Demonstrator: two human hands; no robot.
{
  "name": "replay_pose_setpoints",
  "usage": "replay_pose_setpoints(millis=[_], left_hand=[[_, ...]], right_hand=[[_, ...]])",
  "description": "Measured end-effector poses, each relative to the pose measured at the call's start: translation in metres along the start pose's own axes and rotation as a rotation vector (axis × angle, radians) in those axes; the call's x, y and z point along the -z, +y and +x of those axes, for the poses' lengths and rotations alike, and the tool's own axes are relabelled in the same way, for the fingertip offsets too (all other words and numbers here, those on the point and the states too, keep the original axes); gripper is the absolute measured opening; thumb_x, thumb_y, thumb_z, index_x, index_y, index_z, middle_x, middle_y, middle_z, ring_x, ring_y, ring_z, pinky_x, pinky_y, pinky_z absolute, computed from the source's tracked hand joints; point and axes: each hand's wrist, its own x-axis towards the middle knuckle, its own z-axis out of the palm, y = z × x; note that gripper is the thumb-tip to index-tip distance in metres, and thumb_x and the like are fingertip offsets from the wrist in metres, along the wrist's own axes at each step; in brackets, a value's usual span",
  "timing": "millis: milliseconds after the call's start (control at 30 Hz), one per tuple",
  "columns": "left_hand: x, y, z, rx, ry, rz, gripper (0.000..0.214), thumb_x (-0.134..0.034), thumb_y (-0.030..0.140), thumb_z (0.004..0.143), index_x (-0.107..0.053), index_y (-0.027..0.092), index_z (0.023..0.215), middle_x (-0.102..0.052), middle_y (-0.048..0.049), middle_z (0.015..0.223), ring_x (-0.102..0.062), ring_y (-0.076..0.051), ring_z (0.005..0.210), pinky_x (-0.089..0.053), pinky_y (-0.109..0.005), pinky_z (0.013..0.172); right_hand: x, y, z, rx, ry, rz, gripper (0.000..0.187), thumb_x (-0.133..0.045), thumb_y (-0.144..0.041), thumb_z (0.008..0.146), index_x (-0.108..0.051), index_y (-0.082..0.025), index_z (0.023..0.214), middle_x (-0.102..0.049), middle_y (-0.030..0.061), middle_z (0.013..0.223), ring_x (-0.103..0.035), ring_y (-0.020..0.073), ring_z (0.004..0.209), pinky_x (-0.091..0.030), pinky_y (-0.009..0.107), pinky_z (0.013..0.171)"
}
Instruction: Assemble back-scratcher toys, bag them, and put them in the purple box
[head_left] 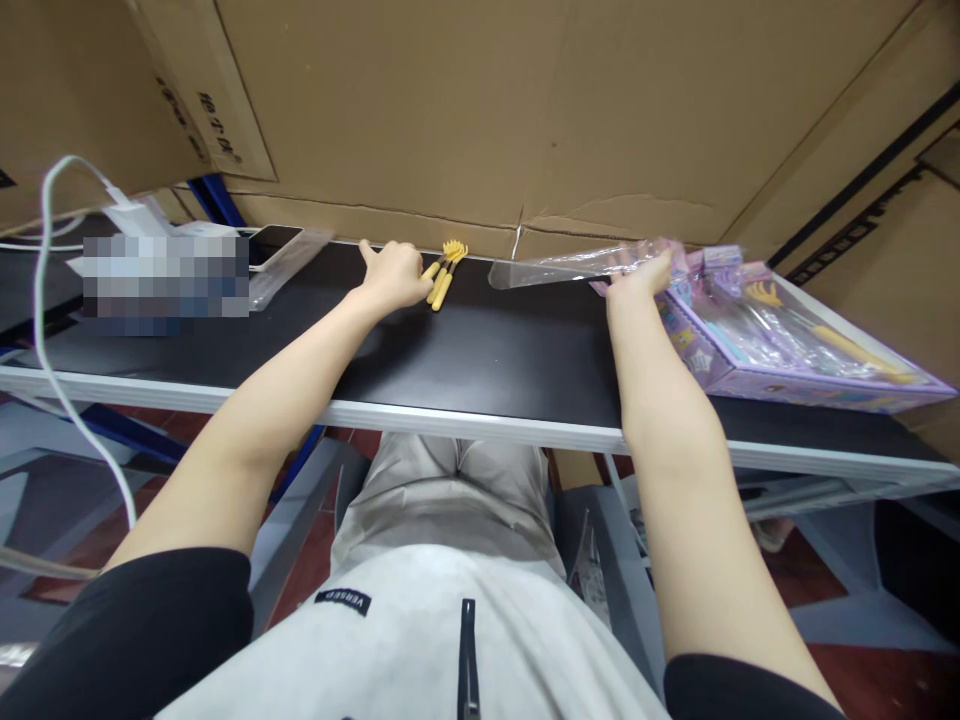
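My left hand [394, 275] is at the back of the black table, its fingers closed at the yellow handle of a small back scratcher [430, 270]. Beside it more yellow back scratchers [442, 285] lie close together, claw heads toward the cardboard. My right hand [637, 275] grips a clear plastic bag [536, 272] that stretches out leftward over the tabletop; its fingertips are partly hidden. Just right of that hand, a purple display box [817, 385] holds several items in clear wrapping, one with a yellow claw head [763, 292].
Cardboard [480, 110] walls in the back of the table [480, 365]. On the left lie a phone [276, 245], a clear plastic sleeve [289, 268] and a white charger [135, 215] with a cable [45, 290] looping over the front edge. A blurred patch covers part of that side.
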Motion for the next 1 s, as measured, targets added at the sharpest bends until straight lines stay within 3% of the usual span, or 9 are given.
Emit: replay_pose_setpoints(millis=[233,500,733,867,1000], left_hand=[[-0.013,0.000,0.005,0.061,-0.113,0.024,0.008,-0.071,0.027,0.078,-0.076,0.020,0.076,-0.075,-0.0137,0.084,-0.068,-0.045,0.119,-0.017,-0.073,0.128],[-0.020,-0.015,0.015,0.042,-0.129,-0.032,0.020,-0.079,0.038,0.076,-0.071,0.024,0.065,-0.064,-0.0078,0.062,-0.070,-0.044,0.111,-0.026,-0.077,0.122],[-0.019,-0.012,0.013,0.094,-0.163,-0.055,0.034,-0.080,0.038,0.079,-0.059,0.022,0.058,-0.073,-0.0114,0.076,-0.070,-0.044,0.117,-0.025,-0.074,0.123],[-0.015,-0.011,0.011,0.083,-0.193,-0.049,0.027,-0.079,0.041,0.080,-0.066,0.023,0.065,-0.078,-0.0131,0.090,-0.068,-0.045,0.122,-0.025,-0.072,0.124],[-0.009,-0.010,0.008,0.046,-0.246,0.024,0.024,-0.075,0.047,0.085,-0.076,0.023,0.082,-0.080,-0.0146,0.106,-0.066,-0.045,0.127,-0.028,-0.068,0.123]], right_hand=[[-0.001,0.006,0.011,0.057,-0.075,-0.179,0.040,-0.030,-0.040,0.111,-0.066,-0.026,0.124,-0.067,0.0062,0.135,-0.077,0.0136,0.103,-0.065,0.032,0.083],[-0.006,0.008,0.007,0.043,-0.061,-0.172,0.035,-0.035,-0.040,0.110,-0.066,-0.024,0.107,-0.070,0.0044,0.111,-0.076,0.0161,0.103,-0.066,0.034,0.086],[-0.014,0.012,-0.010,-0.051,-0.122,-0.099,0.020,-0.045,-0.028,0.106,-0.060,-0.022,0.095,-0.067,0.0044,0.095,-0.071,0.0155,0.098,-0.064,0.034,0.090],[-0.022,0.022,-0.020,-0.045,-0.224,-0.191,0.022,-0.045,-0.031,0.108,-0.060,-0.019,0.096,-0.066,0.0038,0.095,-0.073,0.0144,0.094,-0.065,0.034,0.084],[-0.029,0.039,-0.014,0.048,-0.393,-0.351,0.023,-0.053,-0.034,0.105,-0.062,-0.016,0.092,-0.066,0.0058,0.095,-0.076,0.0210,0.100,-0.066,0.041,0.083]])
